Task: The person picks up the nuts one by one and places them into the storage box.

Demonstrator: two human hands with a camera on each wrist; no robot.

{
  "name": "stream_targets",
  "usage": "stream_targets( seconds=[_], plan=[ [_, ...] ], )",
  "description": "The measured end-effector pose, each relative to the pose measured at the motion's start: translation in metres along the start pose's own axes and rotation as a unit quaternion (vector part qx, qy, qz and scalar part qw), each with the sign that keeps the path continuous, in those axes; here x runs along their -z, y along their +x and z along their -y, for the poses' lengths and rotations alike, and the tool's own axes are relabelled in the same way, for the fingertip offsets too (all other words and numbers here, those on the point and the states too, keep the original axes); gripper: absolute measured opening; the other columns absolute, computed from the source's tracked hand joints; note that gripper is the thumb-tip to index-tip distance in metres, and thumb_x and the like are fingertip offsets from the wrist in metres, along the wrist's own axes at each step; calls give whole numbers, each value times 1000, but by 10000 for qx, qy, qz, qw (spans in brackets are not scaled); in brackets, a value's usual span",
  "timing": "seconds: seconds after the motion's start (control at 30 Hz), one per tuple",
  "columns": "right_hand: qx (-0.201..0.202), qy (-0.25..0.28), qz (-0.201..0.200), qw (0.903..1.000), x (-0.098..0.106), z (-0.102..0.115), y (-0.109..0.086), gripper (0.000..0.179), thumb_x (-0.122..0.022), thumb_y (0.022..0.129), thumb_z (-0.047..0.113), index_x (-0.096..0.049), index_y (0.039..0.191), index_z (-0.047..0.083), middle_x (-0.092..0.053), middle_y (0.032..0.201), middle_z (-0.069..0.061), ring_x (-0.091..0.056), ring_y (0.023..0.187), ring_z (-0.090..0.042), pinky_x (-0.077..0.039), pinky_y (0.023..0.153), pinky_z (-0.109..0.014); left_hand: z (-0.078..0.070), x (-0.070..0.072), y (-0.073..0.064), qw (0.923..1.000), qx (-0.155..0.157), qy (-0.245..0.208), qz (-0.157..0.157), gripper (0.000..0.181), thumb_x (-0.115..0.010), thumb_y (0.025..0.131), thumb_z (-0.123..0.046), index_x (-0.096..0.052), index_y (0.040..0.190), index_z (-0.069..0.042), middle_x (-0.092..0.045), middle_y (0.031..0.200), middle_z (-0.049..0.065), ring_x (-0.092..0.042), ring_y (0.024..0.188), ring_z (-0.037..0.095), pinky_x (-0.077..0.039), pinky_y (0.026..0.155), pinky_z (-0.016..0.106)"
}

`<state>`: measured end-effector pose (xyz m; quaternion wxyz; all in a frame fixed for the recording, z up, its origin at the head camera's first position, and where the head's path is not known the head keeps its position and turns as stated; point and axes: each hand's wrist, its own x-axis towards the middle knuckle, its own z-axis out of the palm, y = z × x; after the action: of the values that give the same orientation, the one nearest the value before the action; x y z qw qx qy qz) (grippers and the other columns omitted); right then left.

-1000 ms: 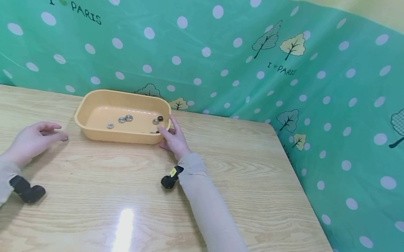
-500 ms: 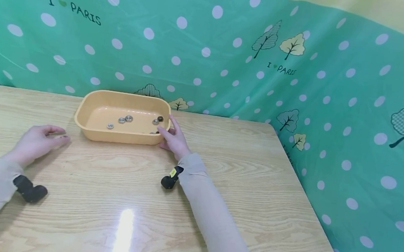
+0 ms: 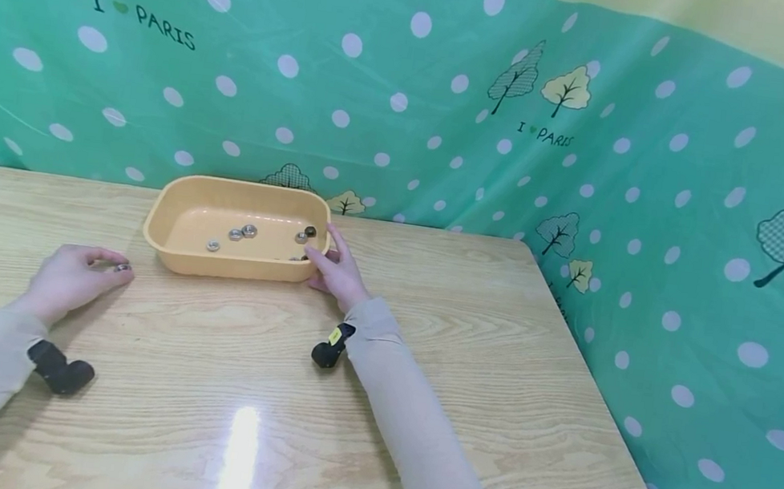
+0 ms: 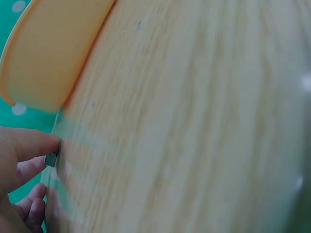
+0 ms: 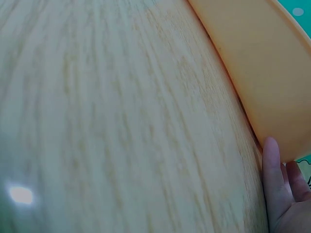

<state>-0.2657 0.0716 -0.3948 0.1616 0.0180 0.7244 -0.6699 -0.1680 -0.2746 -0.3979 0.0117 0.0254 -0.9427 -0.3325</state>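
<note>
A small metal nut (image 3: 122, 268) is pinched between the thumb and fingers of my left hand (image 3: 71, 281), low over the table to the left of a yellow plastic basin (image 3: 237, 267). In the left wrist view only the nut's edge (image 4: 50, 159) shows between the fingertips. My right hand (image 3: 341, 273) grips the basin's near right corner, with a finger over the rim and the thumb (image 5: 272, 158) against the outer wall in the right wrist view. Several silver nuts (image 3: 249, 231) and a dark one (image 3: 310, 232) lie inside the basin, some partly hidden by its front wall.
The wood-grain table (image 3: 426, 329) ends at the back against a green dotted curtain (image 3: 408, 101), which also runs along the right side. The basin stands near the table's back edge. A bright light reflection (image 3: 239, 453) lies on the near part of the tabletop.
My left hand has shifted slightly right, and its fingertips have drawn together, with the nut now showing between them. The right hand and the basin have stayed in place.
</note>
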Motion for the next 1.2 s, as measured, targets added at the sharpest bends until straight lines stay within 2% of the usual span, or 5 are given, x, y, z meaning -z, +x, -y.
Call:
stream_targets(
  seconds=[0.23,0.67,1.2],
  plan=[
    [13,-17,21,10000,0,1,-1,68,-67,89,32,-30,146,40,-51,128,-11,-60,95,-18,-62,71,-28,2,0,0,9999,-30,118,-11,43,-55,95,-28,-57,114,11,-50,119,39,-42,111,56,-37,90,64],
    [38,-31,-21,10000,1,-3,2,67,-67,89,34,-32,144,44,-47,129,-12,-60,97,-20,-62,74,-31,5,0,-1,9998,163,134,73,48,-53,96,-33,-57,112,12,-52,117,38,-46,107,53,-40,86,61],
    [30,17,-17,10000,1,-1,-1,68,-68,88,31,-31,144,44,-50,130,-13,-61,98,-22,-62,74,-31,3,4,-2,9998,-55,117,157,44,-52,97,-26,-55,109,16,-56,107,38,-51,100,52,-43,81,57]
  ],
)
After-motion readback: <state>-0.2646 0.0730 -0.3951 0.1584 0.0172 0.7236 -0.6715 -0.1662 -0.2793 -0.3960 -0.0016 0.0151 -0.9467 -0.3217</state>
